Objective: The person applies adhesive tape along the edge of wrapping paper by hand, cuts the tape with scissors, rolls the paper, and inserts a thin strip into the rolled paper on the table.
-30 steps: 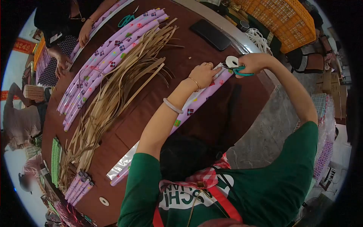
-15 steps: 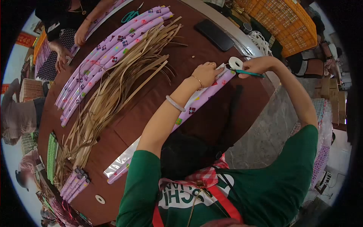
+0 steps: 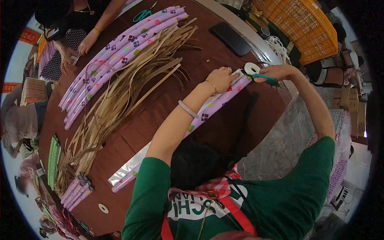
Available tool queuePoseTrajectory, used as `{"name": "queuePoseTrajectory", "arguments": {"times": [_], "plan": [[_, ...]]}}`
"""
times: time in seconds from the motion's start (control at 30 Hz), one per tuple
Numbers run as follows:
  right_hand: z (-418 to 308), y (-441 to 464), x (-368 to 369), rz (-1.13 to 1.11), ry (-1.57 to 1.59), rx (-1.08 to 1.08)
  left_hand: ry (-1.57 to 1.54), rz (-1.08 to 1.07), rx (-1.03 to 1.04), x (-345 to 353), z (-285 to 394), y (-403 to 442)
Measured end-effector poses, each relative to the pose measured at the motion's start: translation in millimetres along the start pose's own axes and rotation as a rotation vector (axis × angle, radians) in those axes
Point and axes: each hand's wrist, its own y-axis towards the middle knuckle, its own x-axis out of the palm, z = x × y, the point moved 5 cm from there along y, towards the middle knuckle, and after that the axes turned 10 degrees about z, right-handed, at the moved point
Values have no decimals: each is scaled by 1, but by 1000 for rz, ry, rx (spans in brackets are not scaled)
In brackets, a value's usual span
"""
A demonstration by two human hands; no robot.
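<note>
My left hand (image 3: pixel 222 81) presses down near the upper end of a long purple patterned roll (image 3: pixel 219 105), which lies slantwise on the brown tabletop (image 3: pixel 138 130) and runs under my forearm. My right hand (image 3: pixel 277 73) grips teal-handled scissors (image 3: pixel 267 79), their tips at the roll's upper end. Right beside those tips sits a white tape roll (image 3: pixel 251 69). A clear plastic strip (image 3: pixel 130 165) lies along the lower part of the roll. To the left, dry brown strips (image 3: pixel 128 92) are heaped against several more purple rolls (image 3: pixel 120 54).
A black phone (image 3: pixel 230 39) lies near the far edge. Another pair of scissors (image 3: pixel 143 15), short purple rolls (image 3: pixel 77 192), green rolls (image 3: pixel 53 162) and a tape ring (image 3: pixel 103 208) rest on the table. Another person's hands (image 3: pixel 85 43) work at upper left. An orange crate (image 3: pixel 304 30) stands beyond.
The scissors in my right hand have changed angle at the roll's end. My left hand has shifted slightly right in view. The other person's hands have moved a little at upper left.
</note>
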Motion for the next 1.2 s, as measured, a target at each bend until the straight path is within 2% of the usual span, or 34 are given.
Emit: {"name": "queuePoseTrajectory", "arguments": {"times": [0.2,0.3,0.37,0.47,0.53,0.67,0.73,0.87,0.93,1.2], "plan": [[-2,-1,3,-32,23,-79,-12,10,4,-2,2,1],[-3,-2,3,-31,52,-56,4,-81,-57,-2,2,0],[-1,-2,3,-25,69,-35,-7,24,2,-4,3,0],[-5,-3,4,12,-17,-109,-8,-72,-52,-1,1,1],[-5,-4,0,103,-142,-54,-15,-75,-55,-2,1,1],[-4,-2,-2,124,-165,-45,-16,-27,-28,0,0,1],[-2,-3,0,57,-108,15,-12,-25,-30,0,0,1],[-4,-2,6,60,-58,-31,-16,-27,-31,-1,1,1],[-7,-3,9,50,61,26,-15,-32,-38,-2,2,1],[-8,-3,12,-4,136,-8,-17,-28,-41,-3,2,-1]]}}
